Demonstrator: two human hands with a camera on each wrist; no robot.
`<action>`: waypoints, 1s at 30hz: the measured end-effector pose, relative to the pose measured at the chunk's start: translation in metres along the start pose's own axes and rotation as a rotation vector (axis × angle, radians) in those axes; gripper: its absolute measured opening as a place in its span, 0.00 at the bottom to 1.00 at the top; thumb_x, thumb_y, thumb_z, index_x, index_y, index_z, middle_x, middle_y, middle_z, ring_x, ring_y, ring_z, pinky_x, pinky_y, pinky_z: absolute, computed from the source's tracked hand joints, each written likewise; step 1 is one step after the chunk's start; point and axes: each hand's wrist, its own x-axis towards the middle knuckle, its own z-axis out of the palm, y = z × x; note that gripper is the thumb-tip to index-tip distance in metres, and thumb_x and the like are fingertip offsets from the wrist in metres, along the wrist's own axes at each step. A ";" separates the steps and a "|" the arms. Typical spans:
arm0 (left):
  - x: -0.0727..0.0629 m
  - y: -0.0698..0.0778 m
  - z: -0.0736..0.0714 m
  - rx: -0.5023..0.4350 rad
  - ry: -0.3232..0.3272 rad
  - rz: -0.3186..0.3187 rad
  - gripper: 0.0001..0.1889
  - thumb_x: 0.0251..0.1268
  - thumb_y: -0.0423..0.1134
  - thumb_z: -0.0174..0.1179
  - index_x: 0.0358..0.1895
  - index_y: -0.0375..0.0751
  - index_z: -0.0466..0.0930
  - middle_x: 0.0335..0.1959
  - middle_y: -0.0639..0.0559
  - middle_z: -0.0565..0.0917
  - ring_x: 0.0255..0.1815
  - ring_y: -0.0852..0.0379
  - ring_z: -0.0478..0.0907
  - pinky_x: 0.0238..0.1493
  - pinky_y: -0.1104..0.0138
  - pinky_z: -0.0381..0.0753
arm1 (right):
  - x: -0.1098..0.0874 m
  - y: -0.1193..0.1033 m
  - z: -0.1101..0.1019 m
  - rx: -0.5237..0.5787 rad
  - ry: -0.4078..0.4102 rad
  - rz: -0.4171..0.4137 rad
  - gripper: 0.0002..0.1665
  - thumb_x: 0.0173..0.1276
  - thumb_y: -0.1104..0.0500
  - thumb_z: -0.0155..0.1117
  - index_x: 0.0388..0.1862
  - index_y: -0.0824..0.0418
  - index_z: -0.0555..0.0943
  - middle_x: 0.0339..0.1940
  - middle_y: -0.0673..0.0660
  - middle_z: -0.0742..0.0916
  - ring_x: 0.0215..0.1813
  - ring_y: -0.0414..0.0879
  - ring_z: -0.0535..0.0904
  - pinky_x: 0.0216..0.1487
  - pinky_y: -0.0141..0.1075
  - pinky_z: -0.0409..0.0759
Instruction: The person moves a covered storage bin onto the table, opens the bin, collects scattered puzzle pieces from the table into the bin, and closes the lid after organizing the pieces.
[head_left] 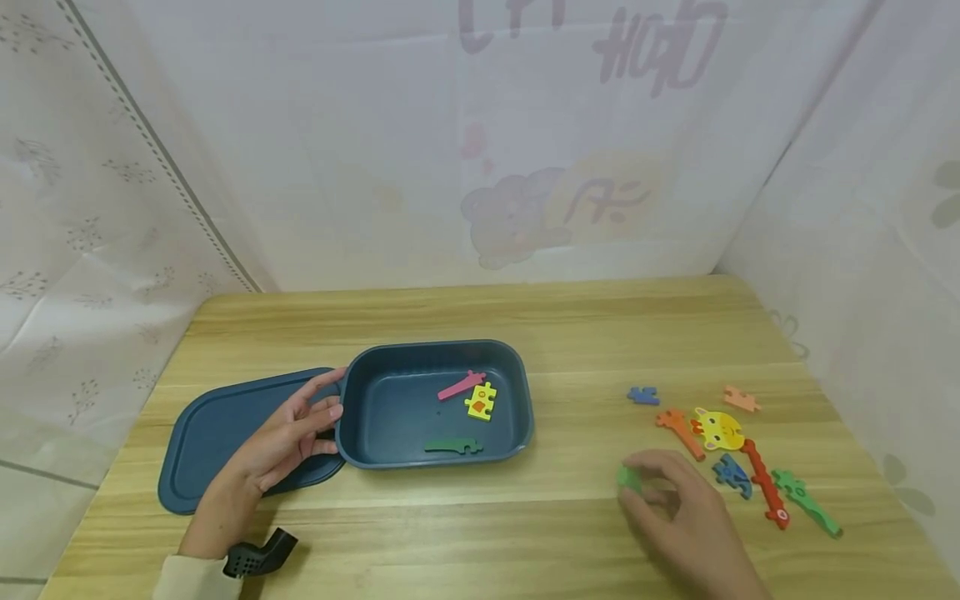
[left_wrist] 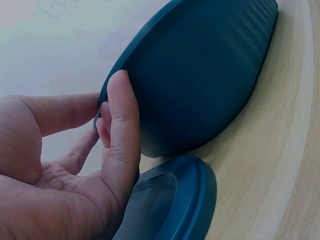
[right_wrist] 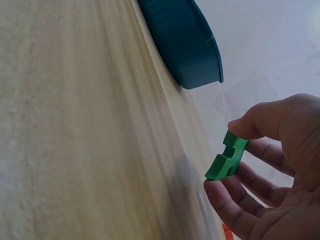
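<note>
At the lower right of the head view, the thumb and fingertips of the person's right hand (head_left: 686,521) pinch a green jigsaw piece (right_wrist: 233,159), holding it above the wooden tabletop (head_left: 480,542). Left of centre, the left hand (head_left: 281,437) grips the left end of a dark blue rectangular container (head_left: 397,417), fingers bent at its rim.

Within the container, toward its right half, I see a pink piece (head_left: 459,387), a yellow piece (head_left: 481,402) touching or close beside it, and a dark green piece (head_left: 453,446) near the front wall. Partly behind the left hand, at the frame's lower left, lies the matching flat lid (head_left: 217,442).

Over at the right of the frame, beyond the right hand, more pieces are scattered: blue (head_left: 643,396), pale orange (head_left: 741,399), orange (head_left: 683,434), a yellow giraffe head (head_left: 722,432), dark blue (head_left: 732,476), a long red one (head_left: 765,485) and a long green one (head_left: 808,503). Printed pale cloth (head_left: 337,167) hangs across the top.
</note>
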 end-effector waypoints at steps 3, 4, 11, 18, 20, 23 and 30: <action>0.000 0.000 -0.001 0.000 0.001 0.002 0.31 0.87 0.32 0.47 0.83 0.57 0.51 0.62 0.55 0.81 0.50 0.63 0.86 0.45 0.69 0.91 | 0.003 0.000 -0.001 0.011 -0.005 0.005 0.19 0.73 0.52 0.75 0.59 0.51 0.82 0.62 0.54 0.85 0.46 0.32 0.87 0.45 0.26 0.88; -0.001 0.000 -0.001 0.000 0.000 0.002 0.31 0.87 0.32 0.47 0.83 0.57 0.51 0.62 0.55 0.81 0.51 0.63 0.86 0.45 0.70 0.91 | 0.005 0.000 -0.001 0.012 -0.007 0.007 0.19 0.73 0.52 0.75 0.59 0.52 0.82 0.62 0.54 0.84 0.46 0.31 0.86 0.46 0.25 0.87; -0.001 0.001 -0.001 0.007 0.003 0.000 0.30 0.87 0.32 0.47 0.83 0.58 0.52 0.61 0.55 0.81 0.50 0.64 0.86 0.45 0.69 0.91 | 0.012 -0.003 -0.003 0.052 0.005 -0.026 0.19 0.72 0.56 0.76 0.59 0.55 0.83 0.61 0.55 0.85 0.52 0.24 0.81 0.47 0.25 0.87; 0.003 0.000 0.001 0.021 0.005 -0.002 0.29 0.87 0.32 0.47 0.82 0.59 0.53 0.60 0.56 0.80 0.50 0.64 0.85 0.45 0.69 0.91 | 0.013 -0.006 -0.004 0.097 0.027 -0.025 0.21 0.72 0.57 0.75 0.61 0.57 0.82 0.63 0.57 0.84 0.53 0.21 0.79 0.47 0.25 0.88; 0.004 -0.001 0.001 0.014 0.001 -0.002 0.29 0.87 0.32 0.47 0.82 0.59 0.53 0.60 0.56 0.80 0.50 0.64 0.85 0.45 0.69 0.91 | 0.014 -0.007 -0.005 0.102 0.020 -0.011 0.21 0.73 0.56 0.75 0.62 0.57 0.81 0.65 0.57 0.84 0.53 0.19 0.78 0.48 0.24 0.87; 0.003 -0.001 0.001 0.007 -0.001 0.000 0.30 0.87 0.32 0.47 0.83 0.58 0.52 0.62 0.56 0.81 0.51 0.64 0.86 0.45 0.69 0.91 | 0.019 -0.008 -0.005 0.101 0.014 0.001 0.22 0.74 0.53 0.74 0.63 0.57 0.81 0.66 0.57 0.83 0.55 0.16 0.74 0.50 0.23 0.86; 0.000 0.000 0.000 0.004 0.007 -0.002 0.30 0.87 0.32 0.47 0.83 0.57 0.51 0.57 0.57 0.80 0.48 0.64 0.85 0.45 0.70 0.91 | 0.032 -0.003 -0.010 0.175 -0.024 0.086 0.26 0.78 0.47 0.69 0.68 0.56 0.79 0.67 0.53 0.83 0.56 0.20 0.77 0.51 0.22 0.83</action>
